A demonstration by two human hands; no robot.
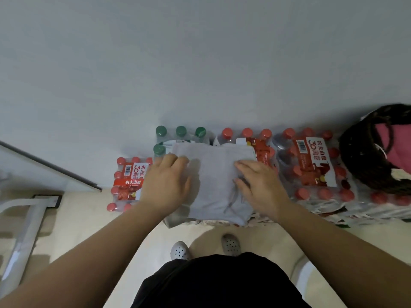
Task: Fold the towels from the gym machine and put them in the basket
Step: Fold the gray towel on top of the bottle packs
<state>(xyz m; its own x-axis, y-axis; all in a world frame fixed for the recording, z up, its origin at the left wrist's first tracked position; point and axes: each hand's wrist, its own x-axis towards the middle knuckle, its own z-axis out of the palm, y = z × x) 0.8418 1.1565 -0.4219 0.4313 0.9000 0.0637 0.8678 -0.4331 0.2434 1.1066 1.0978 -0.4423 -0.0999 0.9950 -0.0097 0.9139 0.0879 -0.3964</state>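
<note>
Smoothing the folded towel (213,183) on the bottle packs (311,165).
Left hand (165,181) and right hand (261,187) are pressing down, fingers lying flat and gripping nothing, probably setting the crease; basket (355,141) is sitting off right.

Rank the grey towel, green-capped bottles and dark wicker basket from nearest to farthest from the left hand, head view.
1. Grey towel: touched by the left hand.
2. Green-capped bottles: just beyond it.
3. Dark wicker basket: far right.
</note>
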